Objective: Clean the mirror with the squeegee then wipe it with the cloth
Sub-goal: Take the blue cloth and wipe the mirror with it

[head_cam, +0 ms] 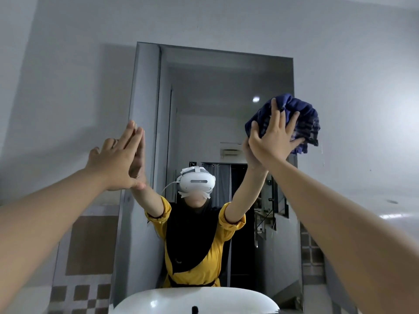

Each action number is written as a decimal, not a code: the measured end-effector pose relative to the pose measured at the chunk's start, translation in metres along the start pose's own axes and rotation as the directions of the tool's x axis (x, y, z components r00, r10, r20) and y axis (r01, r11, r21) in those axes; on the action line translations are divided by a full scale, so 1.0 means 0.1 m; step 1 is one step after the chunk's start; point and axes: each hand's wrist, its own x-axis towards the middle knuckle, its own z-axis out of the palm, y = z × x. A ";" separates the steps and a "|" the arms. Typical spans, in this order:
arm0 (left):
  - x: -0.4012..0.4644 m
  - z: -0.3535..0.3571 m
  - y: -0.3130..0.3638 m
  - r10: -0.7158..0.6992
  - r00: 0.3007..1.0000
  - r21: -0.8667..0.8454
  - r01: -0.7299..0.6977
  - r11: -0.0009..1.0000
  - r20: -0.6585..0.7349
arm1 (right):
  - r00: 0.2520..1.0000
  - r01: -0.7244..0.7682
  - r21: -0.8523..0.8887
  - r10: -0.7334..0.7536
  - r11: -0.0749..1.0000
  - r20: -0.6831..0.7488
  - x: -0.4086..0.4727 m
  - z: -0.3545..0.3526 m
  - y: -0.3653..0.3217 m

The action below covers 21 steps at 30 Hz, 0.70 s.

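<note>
No squeegee showing, so likely the wiping stage: right hand (272, 141) presses the bunched dark-blue cloth (292, 118) at the rectangular wall mirror's (226, 98) right edge, while the flat, empty left hand (115, 159) braces its left edge.

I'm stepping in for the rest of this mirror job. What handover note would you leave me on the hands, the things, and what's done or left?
Left hand: empty, flat against the mirror's left edge, bracing.
Right hand: pressing the bunched blue cloth on the mirror's upper right edge.
Squeegee: not in view.
Sink: directly below.
Done: apparently the squeegee pass, since the cloth wipe is under way.
Left: wipe the rest of the glass; how much is already wiped cannot be told.
</note>
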 end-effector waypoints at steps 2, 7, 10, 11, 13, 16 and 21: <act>-0.05 0.04 0.00 0.050 0.998 -0.045 -0.051 0.998 -0.040 | 1.000 -0.024 0.016 0.024 1.000 0.015 -0.16 0.04 -0.10; -0.36 0.32 -0.13 0.061 0.989 -0.210 -0.088 0.974 -0.135 | 0.998 0.029 0.010 -0.029 1.000 0.053 -0.53 0.21 -0.44; -0.56 0.45 -0.24 0.048 0.997 -0.232 -0.060 0.971 -0.054 | 0.995 0.062 0.013 -0.063 0.998 0.072 -0.72 0.33 -0.69; -0.60 0.49 -0.28 0.069 0.997 -0.210 -0.073 0.975 -0.027 | 0.994 0.074 0.020 -0.076 0.997 0.078 -0.77 0.36 -0.79; -0.63 0.55 -0.37 0.087 0.996 -0.187 -0.082 0.979 0.015 | 0.990 0.102 0.039 -0.106 0.994 0.093 -0.86 0.43 -0.97; -0.62 0.64 -0.46 0.080 0.996 -0.209 -0.069 0.976 0.045 | 0.981 0.154 0.046 -0.158 0.987 0.115 -0.94 0.54 -1.22; -0.60 0.70 -0.48 0.097 0.989 -0.316 -0.056 0.947 0.115 | 0.947 0.264 0.069 -0.273 0.962 0.171 -0.96 0.67 -1.62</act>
